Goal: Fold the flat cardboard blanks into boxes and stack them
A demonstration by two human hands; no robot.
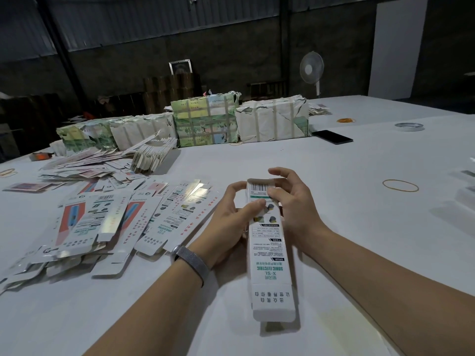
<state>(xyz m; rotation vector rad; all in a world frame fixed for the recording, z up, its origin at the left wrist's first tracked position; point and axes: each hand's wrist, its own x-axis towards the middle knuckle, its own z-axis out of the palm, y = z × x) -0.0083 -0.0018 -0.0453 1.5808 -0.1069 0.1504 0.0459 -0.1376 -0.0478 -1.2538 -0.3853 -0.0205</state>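
Head view. Long narrow box (267, 242) held above the desk (347, 160), centre-near, partly erected into a tube. Its long axis runs near–far, tilted slightly; near end flap points toward the person, far end open at the top, with the barcode panel just below.

Left hand (231, 222) grasps the box's left side around mid-length, thumb across the printed face, fingers curled behind. Right hand (290, 201) pinches the far end: thumb on the barcode panel, fingers arched over the open mouth. Both grips are closed on the box, neither slack.

Key relation: the open far end lies directly under the right fingertips, so the right hand is the nearer one for tucking that end flap; the left steadies the body. Judgement: far-end closure is the step in hand; the near flap is still untucked.

Flat blanks (108, 222) lie fanned left of the hands, on the desk. Wrapped bundles (205, 122) sit far centre. No stack of finished boxes identifiable.
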